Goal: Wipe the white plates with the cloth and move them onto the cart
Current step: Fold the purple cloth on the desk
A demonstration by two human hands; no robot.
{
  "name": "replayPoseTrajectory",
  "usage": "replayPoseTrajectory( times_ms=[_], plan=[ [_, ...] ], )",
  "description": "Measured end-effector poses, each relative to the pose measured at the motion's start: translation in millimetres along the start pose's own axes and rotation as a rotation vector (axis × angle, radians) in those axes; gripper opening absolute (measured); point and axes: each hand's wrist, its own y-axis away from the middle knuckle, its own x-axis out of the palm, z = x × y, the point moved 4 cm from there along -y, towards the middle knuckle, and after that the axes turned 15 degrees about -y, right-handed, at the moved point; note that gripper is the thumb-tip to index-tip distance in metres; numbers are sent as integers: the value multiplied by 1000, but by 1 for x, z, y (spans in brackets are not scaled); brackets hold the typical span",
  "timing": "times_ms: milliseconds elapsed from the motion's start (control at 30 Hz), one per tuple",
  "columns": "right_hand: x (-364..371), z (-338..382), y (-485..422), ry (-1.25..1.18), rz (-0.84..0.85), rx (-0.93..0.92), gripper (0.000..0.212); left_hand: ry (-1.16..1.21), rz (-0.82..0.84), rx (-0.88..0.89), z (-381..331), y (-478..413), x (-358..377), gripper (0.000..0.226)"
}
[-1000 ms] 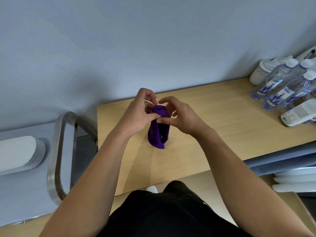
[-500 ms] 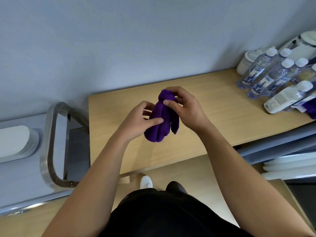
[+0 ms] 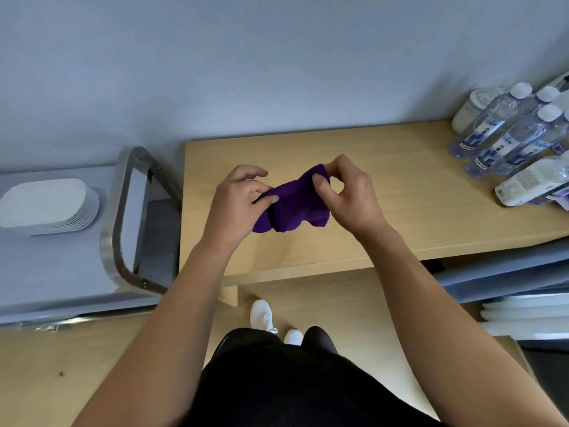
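The left hand [image 3: 234, 208] pinches one end of the purple cloth [image 3: 292, 208] between thumb and forefinger, its other fingers loosely spread. The right hand [image 3: 348, 195] pinches the other end with curled fingers, and the cloth hangs bunched between them above the middle of the wooden table [image 3: 400, 192]. Left of the table, a stack of white plates [image 3: 46, 204] sits on the grey cart [image 3: 61, 266]. Water bottles [image 3: 508, 137] stand at the table's far right end. Below that end lie pale flat items [image 3: 523, 318], possibly more plates.
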Motion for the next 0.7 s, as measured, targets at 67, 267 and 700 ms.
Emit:
replayPoseTrajectory(
  times_ms=[67, 267, 700],
  plan=[
    [16, 10, 1, -68, 6, -54, 8, 18, 45, -42, 11, 12, -7, 14],
    [80, 29, 3, -150, 182, -15, 5, 2, 392, -236, 53, 49, -26, 15],
    [204, 47, 5, -178, 68, 153, 5, 241, 498, -296, 185, 76, -133, 15]
  ],
)
